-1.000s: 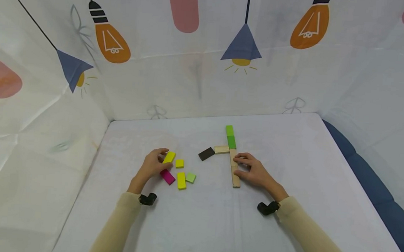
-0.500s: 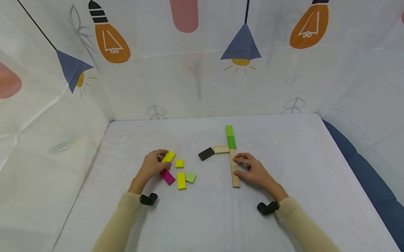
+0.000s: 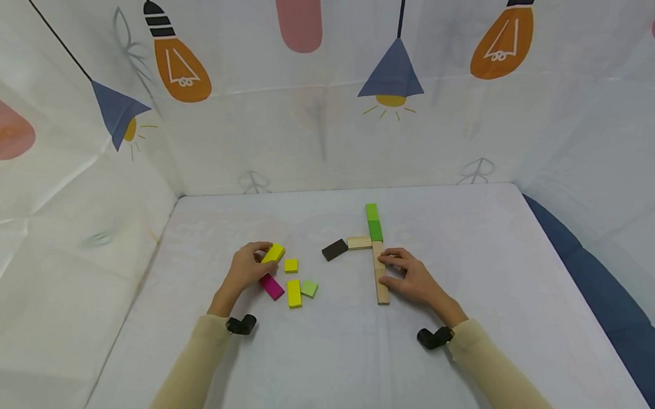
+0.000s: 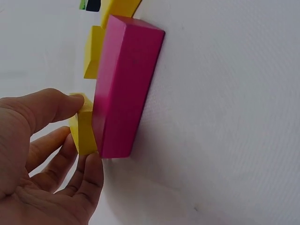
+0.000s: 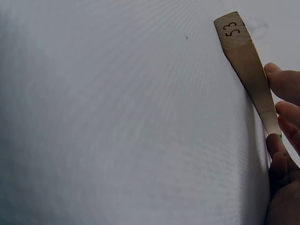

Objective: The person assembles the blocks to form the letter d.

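My left hand (image 3: 243, 268) pinches a yellow wooden block (image 3: 274, 252) between thumb and fingers at the left of the table. Close beside that hand lies a magenta block (image 3: 272, 287); in the left wrist view it stands right against the held yellow block (image 4: 86, 129). My right hand (image 3: 413, 278) rests its thumb and fingertips along the right side of two plain wood blocks (image 3: 381, 290) laid end to end. The number 53 shows on the near end of this plain wood row (image 5: 248, 61) in the right wrist view.
Two green blocks (image 3: 374, 222) continue the row at its far end. A plain block (image 3: 359, 243) branches left, with a dark brown block (image 3: 334, 250) at its tip. Between the hands lie a small yellow block (image 3: 291, 265), a longer yellow block (image 3: 294, 294) and a light green block (image 3: 309, 289).
The yellow block in my left hand has shifted slightly, away from me. My right hand and the other blocks have stayed in place.
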Demonstrator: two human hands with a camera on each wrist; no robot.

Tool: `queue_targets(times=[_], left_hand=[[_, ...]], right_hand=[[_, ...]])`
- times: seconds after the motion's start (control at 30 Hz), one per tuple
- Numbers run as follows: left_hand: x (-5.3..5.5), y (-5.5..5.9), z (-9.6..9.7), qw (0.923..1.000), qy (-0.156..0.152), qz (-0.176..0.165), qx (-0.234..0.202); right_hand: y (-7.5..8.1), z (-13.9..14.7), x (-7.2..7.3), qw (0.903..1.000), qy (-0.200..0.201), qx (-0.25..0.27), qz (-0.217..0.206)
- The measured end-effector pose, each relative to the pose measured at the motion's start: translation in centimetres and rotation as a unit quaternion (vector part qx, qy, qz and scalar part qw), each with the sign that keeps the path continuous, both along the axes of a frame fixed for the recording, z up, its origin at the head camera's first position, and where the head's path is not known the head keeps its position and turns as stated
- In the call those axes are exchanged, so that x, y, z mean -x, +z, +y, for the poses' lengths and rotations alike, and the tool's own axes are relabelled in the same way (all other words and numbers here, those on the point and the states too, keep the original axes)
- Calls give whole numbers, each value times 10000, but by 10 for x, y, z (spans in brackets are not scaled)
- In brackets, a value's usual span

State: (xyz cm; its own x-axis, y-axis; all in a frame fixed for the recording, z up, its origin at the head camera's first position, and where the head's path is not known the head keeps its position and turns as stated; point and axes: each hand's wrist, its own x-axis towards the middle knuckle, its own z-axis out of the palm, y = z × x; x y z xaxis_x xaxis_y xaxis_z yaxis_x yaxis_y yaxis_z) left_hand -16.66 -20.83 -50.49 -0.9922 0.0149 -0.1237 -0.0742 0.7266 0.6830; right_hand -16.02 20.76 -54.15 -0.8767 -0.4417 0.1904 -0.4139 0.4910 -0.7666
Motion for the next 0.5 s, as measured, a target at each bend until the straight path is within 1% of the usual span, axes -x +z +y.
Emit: queue_targets(times=[0.2, 0.5], left_hand=[[-5, 7, 8, 9998, 47, 40, -189], [-10, 13, 18, 9995, 47, 213, -210]], right_hand=[[0, 0, 0, 10000, 2, -3, -23], [-1, 1, 2, 10000, 22, -53, -1]])
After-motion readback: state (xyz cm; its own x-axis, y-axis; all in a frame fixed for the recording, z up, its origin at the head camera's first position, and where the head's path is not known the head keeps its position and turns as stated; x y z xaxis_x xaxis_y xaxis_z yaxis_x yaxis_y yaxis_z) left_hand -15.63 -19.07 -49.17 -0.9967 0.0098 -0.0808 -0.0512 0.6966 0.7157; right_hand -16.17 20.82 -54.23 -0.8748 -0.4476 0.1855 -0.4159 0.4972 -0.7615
